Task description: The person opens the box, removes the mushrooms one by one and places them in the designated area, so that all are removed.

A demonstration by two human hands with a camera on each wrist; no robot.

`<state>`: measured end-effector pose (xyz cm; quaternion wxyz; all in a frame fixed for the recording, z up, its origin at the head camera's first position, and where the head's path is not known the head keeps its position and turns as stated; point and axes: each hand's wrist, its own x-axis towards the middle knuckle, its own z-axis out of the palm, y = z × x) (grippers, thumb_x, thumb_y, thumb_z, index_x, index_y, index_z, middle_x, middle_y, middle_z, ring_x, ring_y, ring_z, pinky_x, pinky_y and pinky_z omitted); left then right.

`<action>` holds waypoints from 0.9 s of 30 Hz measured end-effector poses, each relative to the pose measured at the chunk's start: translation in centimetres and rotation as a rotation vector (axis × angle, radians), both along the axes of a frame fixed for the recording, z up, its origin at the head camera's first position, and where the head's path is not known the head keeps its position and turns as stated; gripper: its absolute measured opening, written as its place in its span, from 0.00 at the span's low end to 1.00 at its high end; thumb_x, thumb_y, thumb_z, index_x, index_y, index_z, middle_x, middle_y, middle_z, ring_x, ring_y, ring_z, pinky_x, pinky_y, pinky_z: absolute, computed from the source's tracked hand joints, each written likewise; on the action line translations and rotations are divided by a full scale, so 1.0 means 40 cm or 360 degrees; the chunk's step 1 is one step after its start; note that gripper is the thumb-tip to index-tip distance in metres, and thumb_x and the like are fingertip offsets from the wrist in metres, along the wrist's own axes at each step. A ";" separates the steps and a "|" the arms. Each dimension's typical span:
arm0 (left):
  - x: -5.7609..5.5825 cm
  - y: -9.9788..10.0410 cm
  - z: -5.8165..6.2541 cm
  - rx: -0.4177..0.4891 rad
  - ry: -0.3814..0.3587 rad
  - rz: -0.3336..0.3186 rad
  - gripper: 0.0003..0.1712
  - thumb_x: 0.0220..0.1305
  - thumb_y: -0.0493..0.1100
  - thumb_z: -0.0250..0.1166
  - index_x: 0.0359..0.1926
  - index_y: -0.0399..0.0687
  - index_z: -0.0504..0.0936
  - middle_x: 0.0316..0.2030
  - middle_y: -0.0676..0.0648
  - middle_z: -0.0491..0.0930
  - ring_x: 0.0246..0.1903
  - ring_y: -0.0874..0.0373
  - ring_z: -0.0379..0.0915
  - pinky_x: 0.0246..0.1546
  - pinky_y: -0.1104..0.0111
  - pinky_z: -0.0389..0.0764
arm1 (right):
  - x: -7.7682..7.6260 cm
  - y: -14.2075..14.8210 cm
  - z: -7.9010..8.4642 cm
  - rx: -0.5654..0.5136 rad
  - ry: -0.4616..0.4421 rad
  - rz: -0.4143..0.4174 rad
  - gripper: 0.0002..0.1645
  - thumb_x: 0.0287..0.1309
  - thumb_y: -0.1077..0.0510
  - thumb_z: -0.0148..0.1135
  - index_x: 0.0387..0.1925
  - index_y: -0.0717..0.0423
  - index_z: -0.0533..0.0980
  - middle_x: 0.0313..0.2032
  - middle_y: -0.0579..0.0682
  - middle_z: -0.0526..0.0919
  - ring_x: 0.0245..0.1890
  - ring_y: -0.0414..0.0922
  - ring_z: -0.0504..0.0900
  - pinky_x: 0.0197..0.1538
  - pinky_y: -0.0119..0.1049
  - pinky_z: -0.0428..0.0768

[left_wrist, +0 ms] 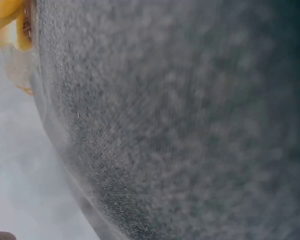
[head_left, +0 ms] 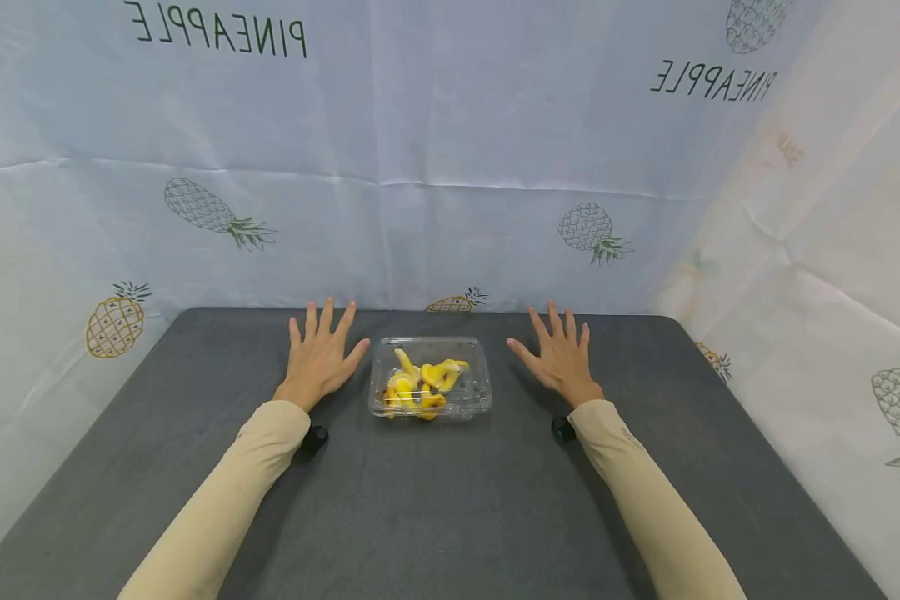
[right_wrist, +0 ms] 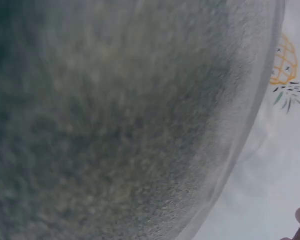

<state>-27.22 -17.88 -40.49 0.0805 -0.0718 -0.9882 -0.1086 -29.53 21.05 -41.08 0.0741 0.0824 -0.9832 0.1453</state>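
Left hand and right hand, splayed, flank a clear box; its yellow pieces overlap indistinctly.

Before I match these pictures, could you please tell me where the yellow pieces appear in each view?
Head: the yellow pieces lie in the clear box, below and slightly left of the picture's middle.
Left wrist: yellow pieces at the top left corner, cut off.
Right wrist: not in it.
Shared landmark: the table, its edge against the cloth.
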 end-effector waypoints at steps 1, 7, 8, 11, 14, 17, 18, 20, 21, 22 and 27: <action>0.002 0.000 0.000 0.0005 -0.0004 -0.0004 0.43 0.75 0.65 0.45 0.80 0.53 0.44 0.78 0.34 0.37 0.77 0.30 0.28 0.72 0.31 0.33 | 0.004 -0.001 0.002 -0.0009 -0.0003 0.0000 0.51 0.65 0.25 0.45 0.79 0.46 0.47 0.79 0.58 0.38 0.78 0.67 0.33 0.73 0.72 0.31; 0.014 0.003 0.002 0.0024 -0.0017 -0.0005 0.42 0.75 0.63 0.45 0.80 0.52 0.44 0.78 0.33 0.37 0.77 0.31 0.27 0.72 0.32 0.34 | 0.022 -0.005 0.011 -0.0064 -0.0021 0.0007 0.52 0.64 0.25 0.46 0.79 0.46 0.48 0.80 0.57 0.37 0.78 0.65 0.34 0.74 0.71 0.35; 0.016 0.004 0.003 0.0028 -0.0016 -0.0004 0.42 0.75 0.63 0.46 0.80 0.52 0.44 0.78 0.33 0.37 0.77 0.31 0.27 0.73 0.33 0.35 | 0.024 -0.006 0.012 -0.0073 -0.0024 0.0015 0.52 0.64 0.25 0.46 0.79 0.46 0.48 0.80 0.57 0.37 0.78 0.65 0.35 0.74 0.71 0.36; 0.023 0.005 0.004 0.0052 -0.0020 -0.0002 0.42 0.75 0.62 0.47 0.80 0.51 0.44 0.78 0.33 0.38 0.77 0.31 0.27 0.73 0.33 0.36 | 0.032 -0.006 0.012 -0.0080 -0.0034 0.0040 0.52 0.65 0.25 0.46 0.79 0.46 0.47 0.80 0.58 0.38 0.78 0.66 0.37 0.74 0.70 0.40; 0.033 0.005 0.004 0.0073 -0.0032 -0.0004 0.42 0.75 0.61 0.47 0.80 0.51 0.44 0.78 0.33 0.37 0.77 0.31 0.28 0.73 0.33 0.35 | 0.041 -0.008 0.012 -0.0099 -0.0040 0.0063 0.51 0.65 0.26 0.46 0.79 0.46 0.47 0.79 0.58 0.39 0.78 0.67 0.39 0.74 0.70 0.44; 0.044 0.008 0.005 0.0098 -0.0045 -0.0016 0.42 0.76 0.60 0.47 0.80 0.50 0.44 0.78 0.32 0.38 0.77 0.31 0.29 0.73 0.34 0.34 | 0.053 -0.012 0.012 -0.0154 -0.0049 0.0090 0.51 0.65 0.28 0.48 0.79 0.47 0.47 0.79 0.58 0.39 0.78 0.66 0.39 0.73 0.70 0.45; 0.048 0.009 0.005 0.0105 -0.0047 -0.0022 0.41 0.76 0.60 0.47 0.80 0.50 0.44 0.78 0.32 0.39 0.77 0.31 0.29 0.73 0.34 0.34 | 0.057 -0.013 0.010 -0.0165 -0.0050 0.0097 0.51 0.66 0.28 0.48 0.79 0.48 0.47 0.79 0.58 0.39 0.78 0.66 0.39 0.73 0.70 0.46; 0.057 0.011 0.006 0.0114 -0.0044 -0.0031 0.41 0.76 0.60 0.47 0.80 0.49 0.45 0.78 0.32 0.40 0.77 0.31 0.30 0.73 0.34 0.34 | 0.067 -0.017 0.008 -0.0191 -0.0060 0.0116 0.52 0.66 0.28 0.48 0.79 0.48 0.47 0.79 0.59 0.40 0.78 0.66 0.39 0.73 0.71 0.46; 0.061 0.012 0.006 0.0117 -0.0043 -0.0034 0.41 0.76 0.60 0.47 0.80 0.49 0.45 0.78 0.32 0.40 0.77 0.31 0.30 0.73 0.34 0.35 | 0.071 -0.019 0.007 -0.0200 -0.0066 0.0126 0.52 0.66 0.28 0.48 0.79 0.48 0.47 0.79 0.59 0.40 0.78 0.65 0.39 0.73 0.71 0.46; 0.065 0.012 0.006 0.0118 -0.0040 -0.0036 0.41 0.76 0.60 0.47 0.80 0.49 0.45 0.78 0.32 0.41 0.77 0.31 0.31 0.73 0.34 0.36 | 0.075 -0.021 0.005 -0.0212 -0.0072 0.0133 0.52 0.66 0.28 0.49 0.79 0.48 0.46 0.79 0.59 0.40 0.78 0.65 0.38 0.73 0.71 0.46; 0.081 0.013 0.007 0.0129 -0.0045 -0.0051 0.42 0.75 0.60 0.48 0.80 0.49 0.45 0.78 0.32 0.41 0.77 0.31 0.32 0.73 0.34 0.39 | 0.094 -0.026 0.004 -0.0279 -0.0092 0.0157 0.51 0.66 0.29 0.50 0.79 0.48 0.46 0.79 0.58 0.40 0.78 0.64 0.39 0.72 0.72 0.46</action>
